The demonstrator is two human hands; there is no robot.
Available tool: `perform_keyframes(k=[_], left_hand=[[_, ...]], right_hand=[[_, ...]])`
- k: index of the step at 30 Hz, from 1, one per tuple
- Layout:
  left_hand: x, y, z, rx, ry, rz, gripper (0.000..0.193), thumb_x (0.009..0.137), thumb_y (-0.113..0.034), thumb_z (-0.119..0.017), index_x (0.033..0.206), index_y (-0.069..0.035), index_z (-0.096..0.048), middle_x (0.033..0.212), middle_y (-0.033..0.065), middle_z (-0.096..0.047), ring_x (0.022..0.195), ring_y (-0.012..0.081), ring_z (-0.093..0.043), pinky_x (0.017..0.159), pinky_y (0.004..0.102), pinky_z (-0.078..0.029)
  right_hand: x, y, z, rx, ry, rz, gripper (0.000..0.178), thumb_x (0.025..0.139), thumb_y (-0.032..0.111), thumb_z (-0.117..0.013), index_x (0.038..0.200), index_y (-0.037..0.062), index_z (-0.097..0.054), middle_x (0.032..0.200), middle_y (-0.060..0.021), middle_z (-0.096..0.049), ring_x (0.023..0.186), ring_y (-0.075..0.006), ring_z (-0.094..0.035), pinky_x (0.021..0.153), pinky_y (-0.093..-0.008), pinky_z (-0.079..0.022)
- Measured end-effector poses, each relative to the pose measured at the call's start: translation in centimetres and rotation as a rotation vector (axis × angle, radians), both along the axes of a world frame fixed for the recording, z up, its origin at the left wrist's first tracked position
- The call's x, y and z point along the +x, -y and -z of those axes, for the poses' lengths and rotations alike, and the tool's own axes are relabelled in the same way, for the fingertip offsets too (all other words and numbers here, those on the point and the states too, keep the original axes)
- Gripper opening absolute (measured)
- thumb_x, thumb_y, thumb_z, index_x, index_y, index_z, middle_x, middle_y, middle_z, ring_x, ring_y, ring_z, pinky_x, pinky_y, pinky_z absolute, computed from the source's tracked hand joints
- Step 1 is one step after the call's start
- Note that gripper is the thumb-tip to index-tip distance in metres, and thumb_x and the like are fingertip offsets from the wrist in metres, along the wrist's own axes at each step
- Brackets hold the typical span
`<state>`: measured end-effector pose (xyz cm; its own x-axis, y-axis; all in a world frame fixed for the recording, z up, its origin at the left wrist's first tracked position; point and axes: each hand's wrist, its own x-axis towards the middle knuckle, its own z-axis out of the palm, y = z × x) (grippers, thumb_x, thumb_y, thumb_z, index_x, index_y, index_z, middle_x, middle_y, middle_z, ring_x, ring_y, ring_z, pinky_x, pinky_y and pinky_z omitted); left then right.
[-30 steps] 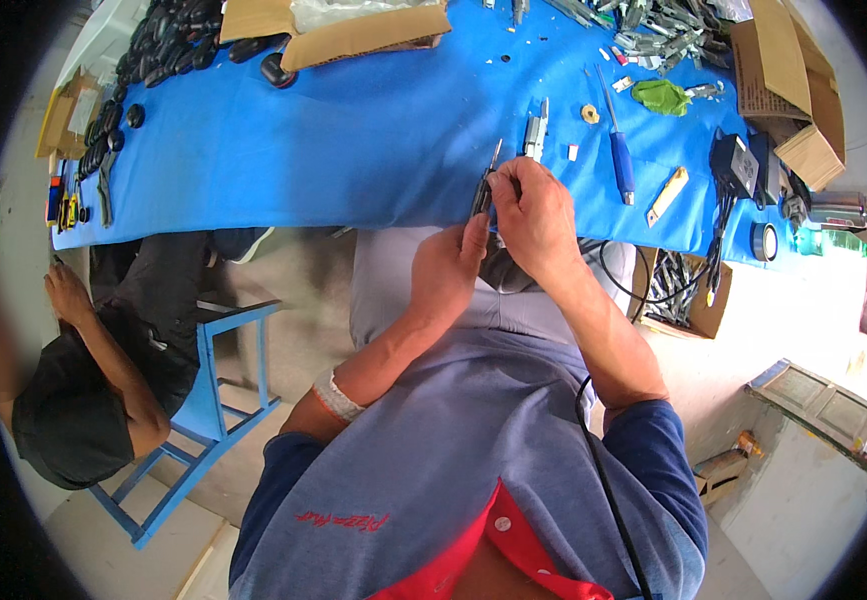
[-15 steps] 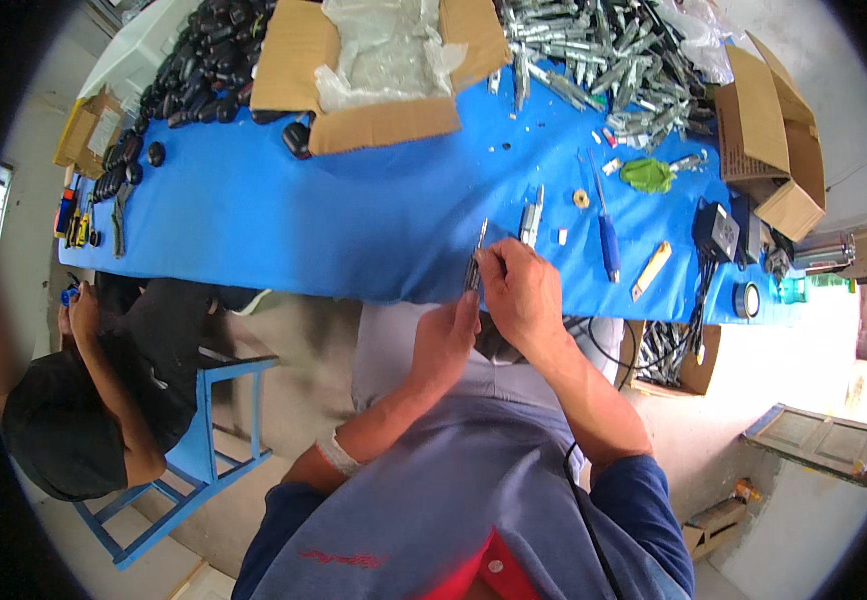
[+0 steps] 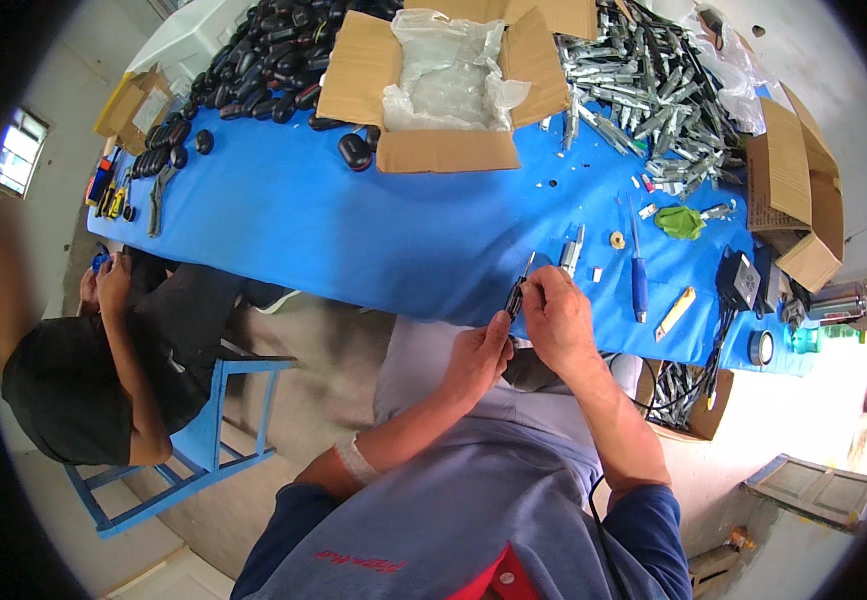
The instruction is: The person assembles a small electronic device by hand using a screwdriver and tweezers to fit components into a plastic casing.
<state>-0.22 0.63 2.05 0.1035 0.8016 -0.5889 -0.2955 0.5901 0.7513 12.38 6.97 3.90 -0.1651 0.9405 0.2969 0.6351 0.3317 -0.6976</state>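
Note:
At the table's front edge, my left hand [image 3: 479, 358] is closed round a slim dark and silver metal part [image 3: 516, 292] with a thin pointed end. Fingers of my right hand [image 3: 561, 318] pinch the same part from the right; their tips partly hide it. Just beyond the right hand lies a similar silver part [image 3: 572, 250]. A small brown ring [image 3: 616, 240] and a white bit [image 3: 596, 274] are beside it. Farther right are a blue-handled screwdriver [image 3: 639, 285] and a yellowish-handled blade tool [image 3: 674, 314].
The blue-covered table [image 3: 283, 230] bears a heap of black rounded cases [image 3: 273, 60], an open carton [image 3: 448, 152] lined with plastic, and piled metal parts [image 3: 653, 95]. Black power adapters [image 3: 738, 280] lie at right. A seated person [image 3: 63, 410] works at left, near a blue stool [image 3: 215, 410].
The whole view has shifted, so the table and hands appear farther right and a little lower. Both hands keep hold of the slim metal part.

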Motion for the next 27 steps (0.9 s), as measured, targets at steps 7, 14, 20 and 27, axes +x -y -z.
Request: perform_keyframes(k=[7,14,20,27], left_hand=[[-0.3,0.1,0.0,-0.084,0.097,-0.011,0.057,0.087,-0.06,-0.053,0.062,-0.009,-0.046,0.05,-0.0048,-0.035,0.04,0.0054,-0.031,0.036,0.0225,-0.021],[-0.4,0.1,0.0,-0.072,0.012,-0.05,0.056,0.087,-0.06,-0.052,0.062,-0.01,-0.044,0.051,-0.0051,-0.033,0.042,0.0051,-0.029,0.038,0.0218,-0.019],[-0.6,0.5,1.8,-0.07,-0.03,-0.025,0.056,0.087,-0.059,-0.052,0.064,-0.009,-0.046,0.05,-0.0039,-0.036,0.04,0.0055,-0.031,0.037,0.0218,-0.022],[-0.5,0.3,1.6,-0.048,-0.069,-0.01,0.055,0.087,-0.059,-0.053,0.065,-0.01,-0.047,0.051,-0.0041,-0.036,0.041,0.0049,-0.032,0.037,0.0211,-0.024]], right_hand=[[0.8,-0.3,-0.2,0.054,0.053,-0.133,0.004,0.082,0.001,-0.059,0.085,0.0004,-0.056,0.078,-0.0165,-0.056,0.072,-0.0355,-0.057,0.063,-0.0401,-0.045],[4.1,-1.1,-1.2,0.164,-0.035,0.093,0.007,0.083,0.005,-0.06,0.089,0.0006,-0.061,0.083,-0.0176,-0.059,0.078,-0.0369,-0.057,0.068,-0.0427,-0.046],[11.9,0.5,0.0,0.261,0.355,0.473,0.02,0.087,0.017,-0.061,0.098,0.0001,-0.061,0.091,-0.0145,-0.061,0.086,-0.0317,-0.055,0.078,-0.0408,-0.044],[12.4,1.6,1.6,0.153,0.411,0.484,0.036,0.082,0.029,-0.067,0.102,-0.0006,-0.062,0.091,-0.0153,-0.06,0.087,-0.0332,-0.056,0.076,-0.0407,-0.044]])
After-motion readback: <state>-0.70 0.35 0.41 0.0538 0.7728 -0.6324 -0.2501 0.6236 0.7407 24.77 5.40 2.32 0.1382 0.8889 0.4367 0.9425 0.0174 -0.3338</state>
